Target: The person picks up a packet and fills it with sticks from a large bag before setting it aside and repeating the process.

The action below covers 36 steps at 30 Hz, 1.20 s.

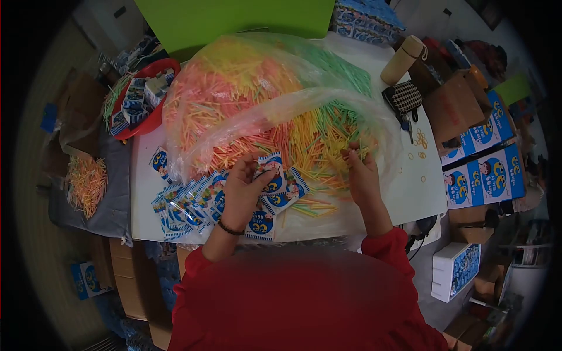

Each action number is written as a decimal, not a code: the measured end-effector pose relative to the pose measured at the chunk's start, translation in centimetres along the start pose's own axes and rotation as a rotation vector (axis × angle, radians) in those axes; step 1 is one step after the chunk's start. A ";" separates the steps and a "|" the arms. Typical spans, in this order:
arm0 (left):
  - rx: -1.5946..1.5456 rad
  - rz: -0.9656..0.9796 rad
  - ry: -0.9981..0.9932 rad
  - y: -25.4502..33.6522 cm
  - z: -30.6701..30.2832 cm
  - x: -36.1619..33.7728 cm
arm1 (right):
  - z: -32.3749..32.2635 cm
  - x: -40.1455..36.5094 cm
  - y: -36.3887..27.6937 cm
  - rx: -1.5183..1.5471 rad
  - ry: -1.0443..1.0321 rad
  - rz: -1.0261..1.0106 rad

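My left hand point(239, 186) is closed on a small blue-and-white printed packet point(271, 167), thumb across its front. Under and beside it lie several more packets of the same print point(190, 206), spread along the near left of the table. My right hand point(364, 180) is raised at the near edge of a heap of thin coloured sticks point(310, 137), its fingertips pinched together. Whatever sits between those fingertips is too small to name. The sticks are pink, orange, yellow and green, inside a large clear plastic bag point(257, 120) whose mouth faces me.
A red basin point(170, 65) with packets stands at the back left. On the right of the white table point(424, 193) are a tan bottle point(404, 59), a checked pouch point(404, 96) and rubber bands point(420, 139). Printed cartons point(486, 178) are stacked beyond. A green panel point(234, 20) stands behind.
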<state>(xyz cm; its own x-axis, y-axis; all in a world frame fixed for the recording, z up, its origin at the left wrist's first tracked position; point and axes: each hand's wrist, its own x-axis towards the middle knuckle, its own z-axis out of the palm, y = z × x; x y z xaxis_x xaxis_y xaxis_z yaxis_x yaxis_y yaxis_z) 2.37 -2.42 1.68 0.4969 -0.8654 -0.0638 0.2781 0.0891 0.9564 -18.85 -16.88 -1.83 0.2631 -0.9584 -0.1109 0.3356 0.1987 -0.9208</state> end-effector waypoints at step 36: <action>-0.374 -0.445 -0.191 -2.4 -0.9 -1.2 | -1.4 -1.1 -3.9 -1.055 -0.367 -0.302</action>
<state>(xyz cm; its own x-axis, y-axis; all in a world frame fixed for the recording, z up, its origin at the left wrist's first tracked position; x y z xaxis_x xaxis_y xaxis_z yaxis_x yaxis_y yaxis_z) 1.83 -1.17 -0.77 0.1204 -0.9295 -0.3487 0.7119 -0.1639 0.6829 -21.67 -16.92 1.35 0.6061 -0.7859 0.1229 -0.4467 -0.4641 -0.7649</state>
